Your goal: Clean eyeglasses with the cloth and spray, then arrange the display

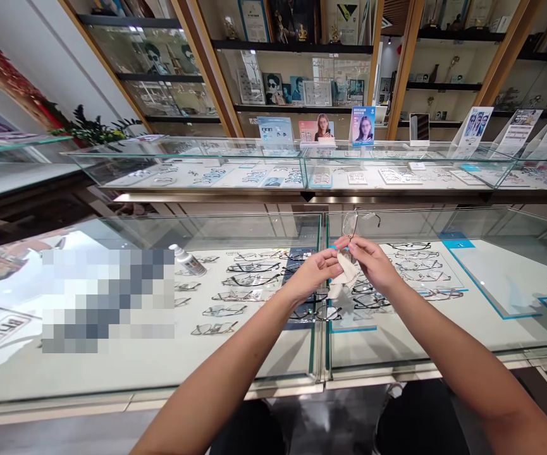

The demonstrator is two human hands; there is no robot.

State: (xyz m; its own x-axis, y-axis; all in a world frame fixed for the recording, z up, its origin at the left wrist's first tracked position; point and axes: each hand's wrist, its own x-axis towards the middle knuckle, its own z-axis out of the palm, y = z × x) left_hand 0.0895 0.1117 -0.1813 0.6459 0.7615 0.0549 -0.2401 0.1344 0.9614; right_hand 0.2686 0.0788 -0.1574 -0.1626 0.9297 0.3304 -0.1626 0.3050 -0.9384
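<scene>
Both my hands meet above the glass display counter (254,354). My right hand (372,262) pinches a pair of thin-framed glasses (355,222), held up with the lens above the fingers. My left hand (315,273) is closed on a small white cloth (344,277) that hangs between the two hands, just under the glasses. Rows of spectacle frames (249,278) lie inside the case below.
A small white spray bottle (186,260) lies on the counter glass to the left. A second glass counter (301,165) with frames and upright advert cards stands behind, and shelves line the back wall. A blurred patch covers part of the left counter.
</scene>
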